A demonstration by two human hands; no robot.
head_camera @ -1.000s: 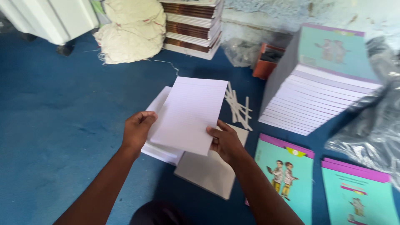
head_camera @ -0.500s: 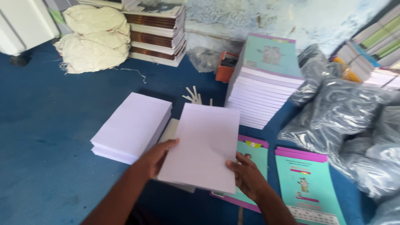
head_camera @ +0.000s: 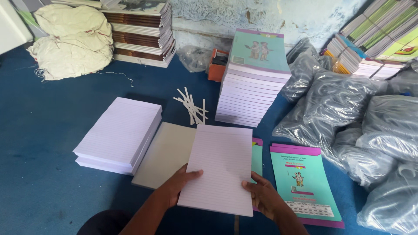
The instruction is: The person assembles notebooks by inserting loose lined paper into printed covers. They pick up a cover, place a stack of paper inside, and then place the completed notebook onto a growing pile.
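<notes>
1. Blue floor [head_camera: 52, 174] carries everything; a tall stack of teal-covered notebooks [head_camera: 254, 78] stands toward the far wall.
2. A stack of lined paper [head_camera: 119, 135] lies left of a grey board [head_camera: 163, 154].
3. My left hand [head_camera: 178, 185] and right hand [head_camera: 261, 196] grasp a lined sheaf [head_camera: 220, 167] above the board and a teal cover [head_camera: 305, 182].

– What is that between the fingers [head_camera: 190, 175]?
– Matt ruled paper, a thin sheaf [head_camera: 220, 167]. Left of them lies a dull grey board [head_camera: 163, 152], rough like card.
– And right of the fingers?
– A glossy cover [head_camera: 302, 180], then crinkled shiny plastic bags [head_camera: 348, 113]. The floor [head_camera: 52, 130] is matt blue cloth.
</notes>
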